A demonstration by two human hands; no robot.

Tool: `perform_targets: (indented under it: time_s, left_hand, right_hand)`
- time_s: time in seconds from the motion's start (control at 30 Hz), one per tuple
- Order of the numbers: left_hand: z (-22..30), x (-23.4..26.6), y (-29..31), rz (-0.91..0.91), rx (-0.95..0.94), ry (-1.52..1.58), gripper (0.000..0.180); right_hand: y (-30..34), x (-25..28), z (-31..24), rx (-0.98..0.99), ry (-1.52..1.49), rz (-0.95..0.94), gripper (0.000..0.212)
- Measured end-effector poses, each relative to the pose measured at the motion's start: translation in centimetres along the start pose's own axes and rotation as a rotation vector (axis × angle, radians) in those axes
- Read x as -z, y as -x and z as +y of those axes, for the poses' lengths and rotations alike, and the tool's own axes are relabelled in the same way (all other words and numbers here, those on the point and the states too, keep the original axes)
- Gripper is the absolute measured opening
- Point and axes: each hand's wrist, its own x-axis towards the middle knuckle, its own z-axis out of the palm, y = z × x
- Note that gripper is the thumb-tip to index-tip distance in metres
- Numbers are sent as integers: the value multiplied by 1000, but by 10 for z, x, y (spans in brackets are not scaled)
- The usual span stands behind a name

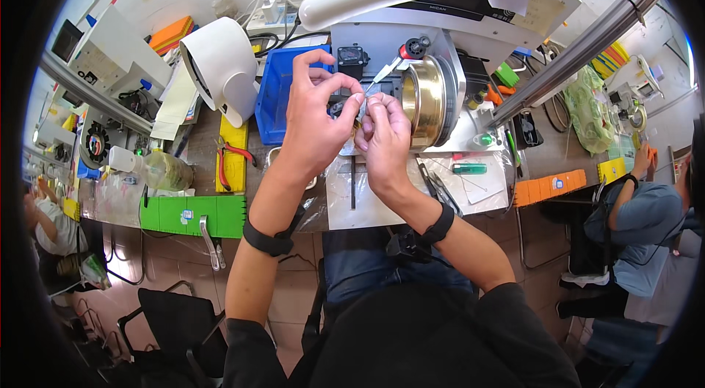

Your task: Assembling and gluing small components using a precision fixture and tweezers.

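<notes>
Left hand: mine [316,109], raised above the desk [203,144]; the thumb and index finger bend toward each other at a thin pale strand [366,93], but I cannot tell whether they grip it.
Right hand: mine [385,131], thumb and index finger pinched together on the same strand, the other fingers curled.
Strand: between my two sets of fingertips, in front of the machine; its finer form is too small to tell.
Wrists: a black band [267,240] on my left, another on my right.
Beside my right hand: a brass-coloured cylinder [416,105] on the machine, a white arm with a red-and-black knob above it.
Beside my left hand: a blue tray [275,105].
Desk, right of centre: grey slender tools [440,187] and a green-handled tool [470,168].
Desk, left: red-handled pliers [236,154] on a yellow strip; a green strip [192,216] along the edge.
Overhead: a white lamp [360,0].
Far right: a seated person [646,206] in a blue-grey top.
</notes>
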Motion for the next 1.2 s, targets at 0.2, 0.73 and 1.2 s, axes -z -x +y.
perform_targets:
  time_s: [0.2, 0.73, 1.2]
  left_hand:
    - [1, -2, -3, -101, -27, -62, 9]
    - [3, -6, -2, -25, -140, -184, 9]
    - [20, 3, 16, -169, -173, -123, 13]
  right_hand:
    - [21, -6, -16, -133, -37, 92, 16]
    - [-53, 15, -148, 940, 1539, -158, 34]
    - [-66, 25, -134, 902, 1414, -335, 34]
